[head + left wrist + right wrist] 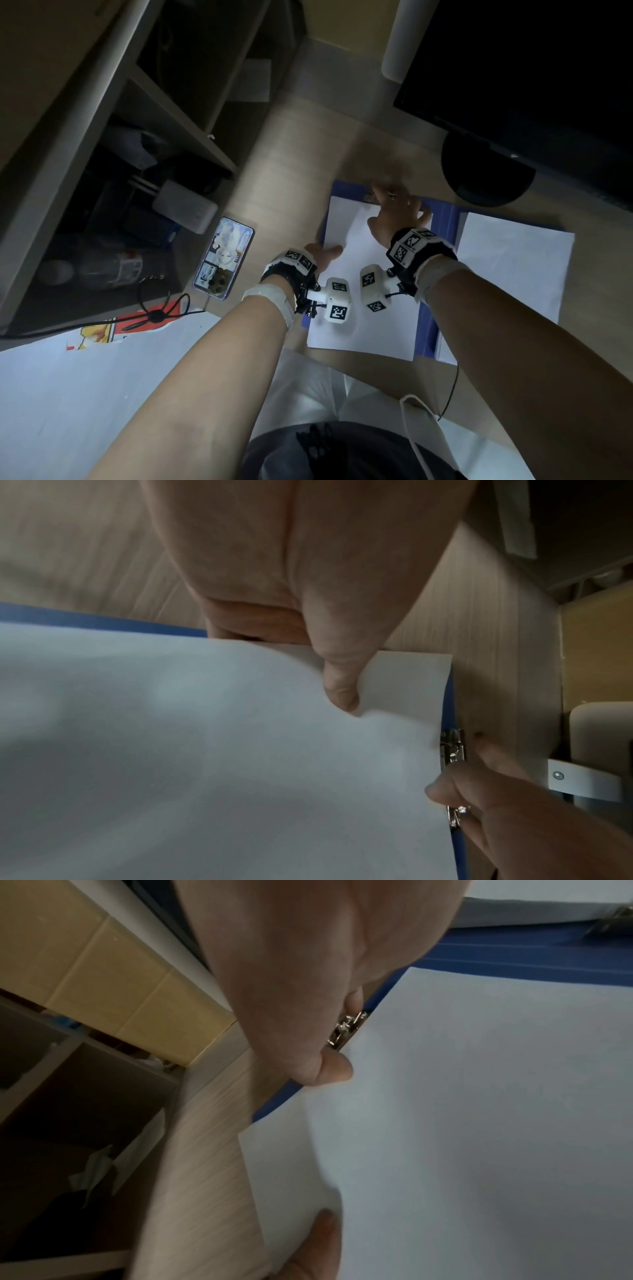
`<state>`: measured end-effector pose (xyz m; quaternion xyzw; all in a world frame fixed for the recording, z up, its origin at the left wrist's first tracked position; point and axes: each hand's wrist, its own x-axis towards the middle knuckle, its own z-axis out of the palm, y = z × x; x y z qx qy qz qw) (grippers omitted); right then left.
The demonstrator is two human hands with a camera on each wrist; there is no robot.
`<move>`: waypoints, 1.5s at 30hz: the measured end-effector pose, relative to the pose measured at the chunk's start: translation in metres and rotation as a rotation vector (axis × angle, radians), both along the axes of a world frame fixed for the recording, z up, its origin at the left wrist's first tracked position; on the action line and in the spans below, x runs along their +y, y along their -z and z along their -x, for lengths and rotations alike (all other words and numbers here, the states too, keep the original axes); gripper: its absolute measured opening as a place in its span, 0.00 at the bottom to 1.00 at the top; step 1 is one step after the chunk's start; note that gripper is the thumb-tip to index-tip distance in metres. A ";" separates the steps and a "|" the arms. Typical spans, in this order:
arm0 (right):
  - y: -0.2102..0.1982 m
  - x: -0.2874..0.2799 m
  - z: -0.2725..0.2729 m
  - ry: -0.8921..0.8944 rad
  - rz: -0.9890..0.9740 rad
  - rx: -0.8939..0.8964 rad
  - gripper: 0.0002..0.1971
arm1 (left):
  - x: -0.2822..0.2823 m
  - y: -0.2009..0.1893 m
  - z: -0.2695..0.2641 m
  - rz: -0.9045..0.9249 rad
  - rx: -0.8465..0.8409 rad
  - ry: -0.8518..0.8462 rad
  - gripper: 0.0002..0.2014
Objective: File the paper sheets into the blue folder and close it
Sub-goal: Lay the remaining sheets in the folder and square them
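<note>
Lying open on the wooden counter [291, 178], the blue folder [442, 219] carries a white paper sheet [363, 274] on its left half, with more paper [513, 260] on the right half. The left hand [320, 255] pinches the sheet's left edge, thumb [339, 685] on top, fingers curled beneath. The right hand [394, 219] is curled on the metal clip [452, 746] at the folder's far edge, its grip closed around it. A phone [224, 257] lies to the left
</note>
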<state>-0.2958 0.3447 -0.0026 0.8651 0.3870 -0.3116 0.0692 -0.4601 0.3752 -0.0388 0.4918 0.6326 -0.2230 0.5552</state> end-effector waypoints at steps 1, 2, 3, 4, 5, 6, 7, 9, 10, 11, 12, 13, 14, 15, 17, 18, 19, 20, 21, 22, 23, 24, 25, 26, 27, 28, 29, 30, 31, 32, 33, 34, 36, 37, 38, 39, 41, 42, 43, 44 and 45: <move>0.001 -0.002 0.000 0.008 -0.032 -0.011 0.38 | -0.001 0.000 0.000 -0.009 -0.003 0.004 0.32; 0.002 -0.004 0.000 0.006 -0.051 -0.031 0.39 | -0.001 -0.001 0.000 -0.008 0.000 0.004 0.32; 0.003 -0.005 -0.001 -0.009 -0.048 -0.044 0.40 | -0.001 0.000 -0.001 -0.008 0.001 -0.003 0.33; 0.004 -0.006 -0.003 -0.028 -0.032 -0.042 0.39 | -0.001 -0.003 -0.001 -0.001 0.007 -0.003 0.33; 0.005 -0.005 -0.004 -0.045 -0.013 -0.030 0.38 | -0.001 -0.004 -0.002 -0.005 0.008 0.003 0.33; 0.006 -0.003 -0.005 -0.055 0.005 -0.017 0.37 | 0.000 -0.007 -0.003 -0.009 0.013 0.008 0.33; 0.007 -0.002 -0.005 -0.060 0.021 -0.008 0.37 | 0.000 -0.008 -0.003 -0.010 0.017 0.006 0.33; 0.009 0.003 -0.003 -0.068 0.037 -0.008 0.36 | 0.001 -0.009 -0.004 0.000 0.019 0.003 0.33; 0.011 0.005 -0.002 -0.074 0.047 -0.012 0.36 | 0.001 -0.008 -0.004 0.016 0.015 -0.002 0.34; 0.011 0.007 -0.001 -0.082 0.066 -0.017 0.36 | 0.001 -0.002 -0.004 0.033 0.015 -0.008 0.36; 0.010 0.009 0.000 -0.089 0.082 -0.025 0.35 | 0.001 0.005 -0.004 0.041 0.012 -0.010 0.39; 0.010 0.011 0.000 -0.094 0.086 -0.033 0.35 | 0.000 0.019 -0.001 0.035 0.012 -0.013 0.42; 0.010 0.012 0.000 -0.089 0.074 -0.031 0.34 | -0.001 0.037 0.002 0.025 0.001 -0.024 0.48; 0.009 0.012 -0.001 -0.072 0.044 -0.025 0.33 | -0.002 0.045 0.004 0.024 -0.006 -0.017 0.51; 0.008 0.008 -0.001 -0.019 -0.068 -0.027 0.32 | -0.004 0.040 0.004 0.022 -0.012 0.002 0.53; 0.006 0.005 -0.002 0.008 -0.131 -0.039 0.30 | -0.004 0.032 0.003 0.023 -0.019 -0.004 0.52; 0.004 0.002 -0.003 0.038 -0.191 -0.059 0.28 | -0.003 0.020 0.001 0.020 -0.025 -0.005 0.51; 0.003 -0.003 -0.005 0.081 -0.247 -0.085 0.24 | -0.003 0.018 0.001 0.027 -0.023 -0.002 0.50; 0.002 -0.008 -0.009 0.131 -0.295 -0.119 0.22 | -0.002 0.008 0.000 0.031 -0.032 -0.003 0.48; 0.002 -0.014 -0.012 0.190 -0.324 -0.150 0.21 | -0.001 0.002 -0.002 0.040 -0.028 -0.012 0.46; 0.002 -0.022 -0.017 0.259 -0.335 -0.169 0.22 | -0.001 -0.002 -0.003 0.048 -0.021 -0.028 0.44; 0.002 -0.029 -0.021 0.355 -0.321 -0.160 0.25 | 0.000 -0.006 -0.005 0.051 -0.011 -0.062 0.43; 0.001 -0.036 -0.025 0.475 -0.288 -0.119 0.30 | -0.001 -0.012 -0.007 0.045 0.002 -0.089 0.41; 0.001 -0.041 -0.029 0.593 -0.235 -0.056 0.35 | -0.001 -0.016 -0.009 0.029 0.008 -0.113 0.39; 0.000 -0.046 -0.032 0.694 -0.172 0.004 0.39 | 0.000 -0.018 -0.012 0.001 0.009 -0.124 0.35; -0.001 -0.051 -0.032 0.761 -0.111 0.046 0.40 | 0.000 -0.021 -0.015 -0.036 0.009 -0.131 0.31; -0.002 -0.055 -0.032 0.794 -0.069 0.075 0.41 | 0.000 -0.021 -0.017 -0.077 0.018 -0.133 0.27; -0.004 -0.059 -0.031 0.810 -0.039 0.095 0.40 | 0.001 -0.021 -0.019 -0.112 0.032 -0.120 0.24; -0.003 -0.061 -0.031 0.817 -0.023 0.112 0.40 | 0.002 -0.021 -0.020 -0.135 0.040 -0.102 0.23; -0.001 -0.062 -0.032 0.823 -0.014 0.125 0.39 | 0.002 -0.023 -0.021 -0.154 0.044 -0.091 0.22; 0.000 -0.064 -0.034 0.820 -0.006 0.139 0.38 | 0.002 -0.024 -0.021 -0.176 0.043 -0.084 0.21; 0.001 -0.064 -0.036 0.805 0.007 0.161 0.34 | 0.003 -0.026 -0.021 -0.194 0.043 -0.072 0.20; 0.002 -0.065 -0.043 0.768 0.016 0.244 0.22 | 0.004 -0.026 -0.019 -0.214 0.033 -0.036 0.19; 0.002 -0.065 -0.046 0.771 0.012 0.291 0.18 | 0.005 -0.025 -0.017 -0.216 0.020 -0.019 0.18; 0.001 -0.066 -0.048 0.792 0.009 0.324 0.17 | 0.004 -0.024 -0.015 -0.209 -0.002 -0.019 0.17; 0.003 -0.069 -0.051 0.810 0.017 0.352 0.17 | 0.004 -0.023 -0.013 -0.201 -0.025 -0.033 0.13; 0.004 -0.072 -0.053 0.825 0.039 0.413 0.19 | 0.002 -0.021 -0.009 -0.197 -0.052 -0.067 0.07; 0.005 -0.072 -0.052 0.833 0.046 0.444 0.23 | 0.001 -0.021 -0.008 -0.198 -0.057 -0.082 0.07; 0.007 -0.073 -0.052 0.837 0.052 0.465 0.28 | 0.000 -0.021 -0.007 -0.196 -0.062 -0.094 0.07; 0.008 -0.073 -0.051 0.843 0.068 0.473 0.34 | -0.001 -0.021 -0.007 -0.193 -0.067 -0.105 0.07; 0.009 -0.072 -0.051 0.835 0.074 0.474 0.38 | -0.001 -0.022 -0.007 -0.186 -0.070 -0.110 0.08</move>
